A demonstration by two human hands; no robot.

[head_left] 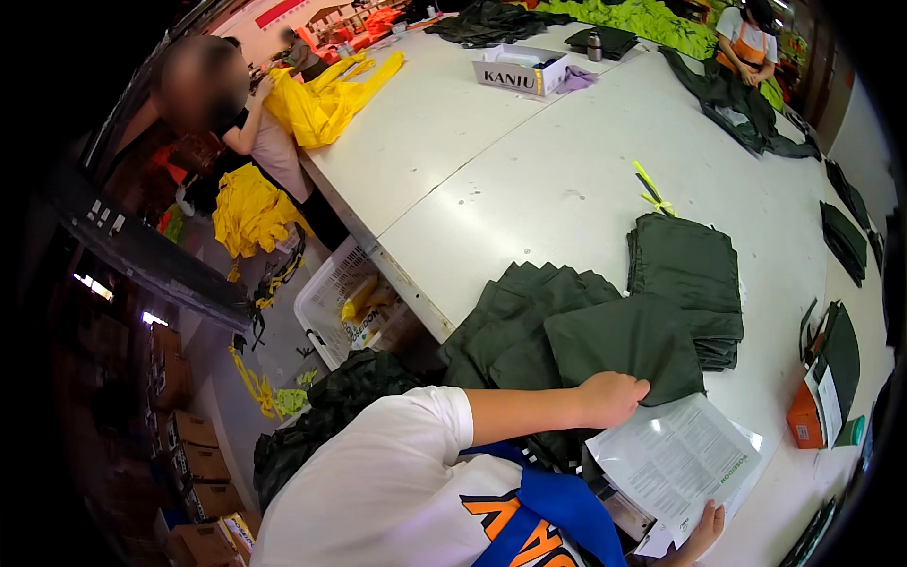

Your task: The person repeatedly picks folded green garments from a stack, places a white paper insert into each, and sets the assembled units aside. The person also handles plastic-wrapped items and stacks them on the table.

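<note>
My left hand (612, 399) is closed in a pinch at the near edge of a folded dark green garment (624, 342), close to the top of a printed clear plastic bag (675, 463). The garment lies across a fanned row of similar dark green folded pieces (505, 307). Lower right, my right hand (701, 537) grips the bag's bottom corner, thumb on top. More bags or white sheets lie beneath it, partly hidden. Beside the fanned row stands a neat stack of dark green folded pieces (685, 260).
White table (453, 203); a white box (520, 71) and metal bottle (594, 46) at its far side. An orange box (808, 411) stands right. Below the left edge is a white basket (326, 307). One person handles yellow fabric (326, 99) left; another person (746, 47) works far right.
</note>
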